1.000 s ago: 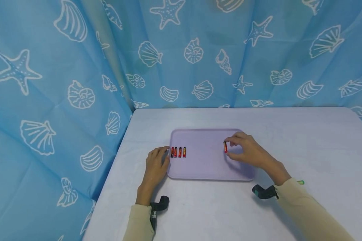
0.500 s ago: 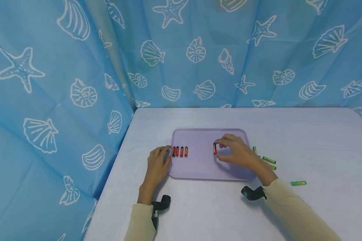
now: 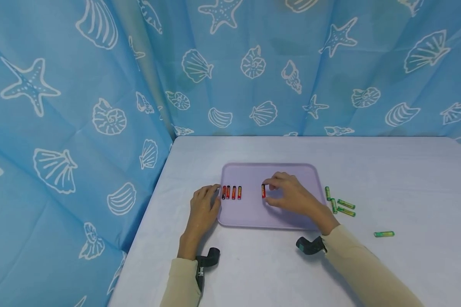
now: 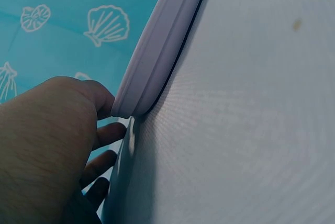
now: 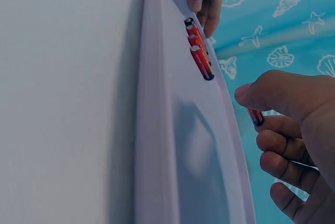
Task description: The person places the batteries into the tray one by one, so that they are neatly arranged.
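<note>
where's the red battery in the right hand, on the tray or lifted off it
Lifted off: the right hand pinches the red-and-black battery, and the right wrist view shows a gap between it and the tray.

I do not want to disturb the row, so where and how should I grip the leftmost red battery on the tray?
Probably pinch the leftmost red battery by both ends, from above. It lies front to back, the tray's left rim and the next red battery close along its sides; its ends look free.
</note>
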A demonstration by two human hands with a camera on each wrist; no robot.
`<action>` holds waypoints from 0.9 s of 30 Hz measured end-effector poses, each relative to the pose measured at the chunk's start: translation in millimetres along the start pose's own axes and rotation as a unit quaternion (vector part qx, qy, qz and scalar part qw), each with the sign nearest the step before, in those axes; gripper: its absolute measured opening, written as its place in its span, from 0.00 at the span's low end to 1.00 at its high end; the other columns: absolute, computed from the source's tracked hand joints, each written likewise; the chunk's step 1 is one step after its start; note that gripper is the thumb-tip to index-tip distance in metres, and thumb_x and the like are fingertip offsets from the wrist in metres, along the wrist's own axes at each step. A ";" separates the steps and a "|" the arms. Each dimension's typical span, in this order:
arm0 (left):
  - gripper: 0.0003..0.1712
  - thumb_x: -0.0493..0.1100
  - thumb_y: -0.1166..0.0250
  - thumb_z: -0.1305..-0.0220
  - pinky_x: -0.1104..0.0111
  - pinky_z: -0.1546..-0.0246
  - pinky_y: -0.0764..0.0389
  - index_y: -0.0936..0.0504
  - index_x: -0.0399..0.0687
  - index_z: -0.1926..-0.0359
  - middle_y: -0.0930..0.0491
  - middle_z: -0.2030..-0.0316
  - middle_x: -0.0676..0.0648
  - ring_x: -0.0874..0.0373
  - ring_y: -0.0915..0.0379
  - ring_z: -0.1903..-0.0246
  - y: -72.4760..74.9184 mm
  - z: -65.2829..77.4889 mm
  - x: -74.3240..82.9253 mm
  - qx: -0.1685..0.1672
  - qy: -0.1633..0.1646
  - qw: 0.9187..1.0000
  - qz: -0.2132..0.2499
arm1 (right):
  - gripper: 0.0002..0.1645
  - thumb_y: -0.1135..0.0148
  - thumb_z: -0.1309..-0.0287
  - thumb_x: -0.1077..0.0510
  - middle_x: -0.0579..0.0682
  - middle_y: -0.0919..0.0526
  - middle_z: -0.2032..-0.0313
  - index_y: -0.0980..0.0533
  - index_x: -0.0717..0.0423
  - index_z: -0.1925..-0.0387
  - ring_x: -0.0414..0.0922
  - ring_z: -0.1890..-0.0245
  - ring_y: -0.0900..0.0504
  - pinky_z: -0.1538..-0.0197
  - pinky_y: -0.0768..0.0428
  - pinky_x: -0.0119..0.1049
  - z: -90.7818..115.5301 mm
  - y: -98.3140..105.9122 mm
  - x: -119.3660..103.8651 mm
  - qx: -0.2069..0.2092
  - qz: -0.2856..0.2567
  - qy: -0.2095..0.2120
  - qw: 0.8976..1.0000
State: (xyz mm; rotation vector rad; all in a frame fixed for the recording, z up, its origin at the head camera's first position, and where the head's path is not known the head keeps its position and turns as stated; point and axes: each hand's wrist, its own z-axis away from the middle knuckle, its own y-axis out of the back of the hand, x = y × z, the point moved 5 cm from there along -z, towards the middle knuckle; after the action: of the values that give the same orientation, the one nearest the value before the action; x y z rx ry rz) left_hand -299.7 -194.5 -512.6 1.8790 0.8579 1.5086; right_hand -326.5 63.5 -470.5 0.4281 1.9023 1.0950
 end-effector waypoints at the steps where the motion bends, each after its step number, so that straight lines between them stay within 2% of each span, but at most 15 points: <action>1: 0.23 0.45 0.45 0.26 0.47 0.31 0.44 0.26 0.51 0.32 0.28 0.38 0.45 0.44 0.42 0.33 0.3 -0.1 0.3 0.000 0.000 1.000 0.000 | 0.24 0.26 0.46 0.53 0.49 0.22 0.63 0.18 0.56 0.48 0.49 0.59 0.26 0.50 0.31 0.49 -1.0 -1.2 -0.9 -0.001 0.001 0.000 1.000; 15: 0.23 0.44 0.44 0.26 0.46 0.32 0.43 0.26 0.49 0.33 0.27 0.39 0.44 0.43 0.41 0.34 1.5 0.0 1.0 0.007 -0.008 1.000 0.006 | 0.24 0.26 0.46 0.53 0.49 0.22 0.64 0.18 0.57 0.48 0.48 0.60 0.26 0.49 0.31 0.49 -16.6 -17.4 -11.6 -0.003 -0.005 -0.003 1.000; 27: 0.22 0.43 0.44 0.26 0.45 0.34 0.40 0.25 0.48 0.34 0.26 0.40 0.43 0.42 0.38 0.35 2.4 -0.1 1.2 0.022 -0.030 0.999 -0.007 | 0.25 0.25 0.46 0.53 0.46 0.22 0.64 0.18 0.58 0.48 0.45 0.61 0.26 0.50 0.31 0.49 -28.8 -32.3 -14.7 -0.007 0.003 -0.006 1.000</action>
State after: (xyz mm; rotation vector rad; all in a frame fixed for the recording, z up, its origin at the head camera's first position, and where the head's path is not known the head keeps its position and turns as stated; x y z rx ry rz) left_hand -299.2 -195.1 -510.0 1.9349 0.8820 1.4287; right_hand -337.9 21.0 -482.9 0.4314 1.8836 1.1060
